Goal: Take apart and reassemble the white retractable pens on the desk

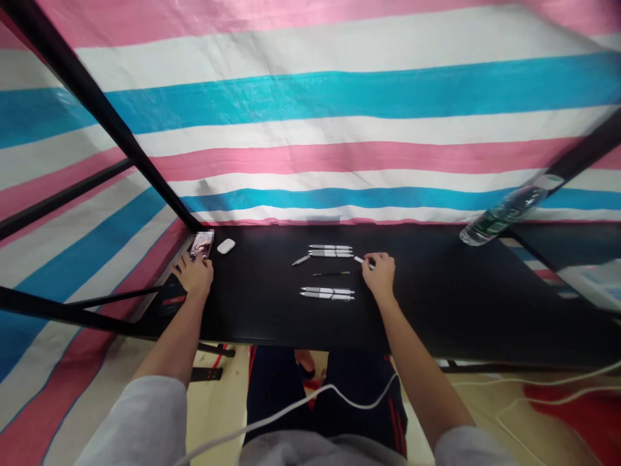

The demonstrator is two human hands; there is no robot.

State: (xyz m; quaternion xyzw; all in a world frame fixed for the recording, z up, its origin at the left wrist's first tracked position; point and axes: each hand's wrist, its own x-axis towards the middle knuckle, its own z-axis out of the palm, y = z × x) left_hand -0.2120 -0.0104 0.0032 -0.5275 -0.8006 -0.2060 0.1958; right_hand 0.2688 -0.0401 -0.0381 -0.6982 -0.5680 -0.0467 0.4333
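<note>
Right hand [380, 275] pinches white pen part [358, 259], just right of upper pens [330, 250] on table [262, 304], refill [331, 274] between these and lower pens [327, 294], left hand [195, 275] at printed item [202, 244], grip indiscernible

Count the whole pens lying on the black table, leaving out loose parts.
5: three pens side by side in the far group, and two pens side by side in the near group. Others may be hidden.

Forearms [179, 336] reaching forward, left hand [195, 275] spread palm down, right hand [380, 275] curled inward
</note>
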